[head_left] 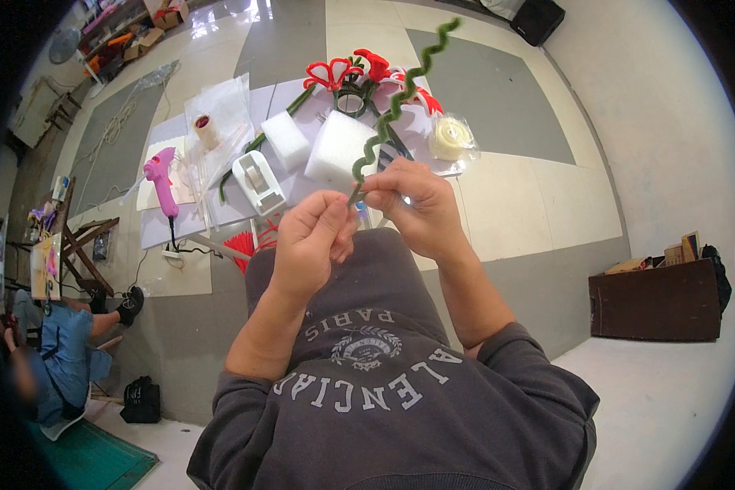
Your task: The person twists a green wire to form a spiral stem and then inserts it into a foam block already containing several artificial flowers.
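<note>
A green fuzzy pipe cleaner, bent into waves along its length, rises from my fingers toward the far right. My left hand is closed in a pinch at its lower end. Just above that point, my right hand pinches the same stem between thumb and forefinger. Behind my hands stand two white foam blocks, a larger one and a smaller one. Red and white pipe-cleaner flowers with green stems lie at the table's far side.
A white tape dispenser, a pink glue gun with a cord and a brown roll on plastic sheets occupy the table's left. Cream ribbon in clear wrap lies right. Red pipe cleaners are by my lap. A person sits far left.
</note>
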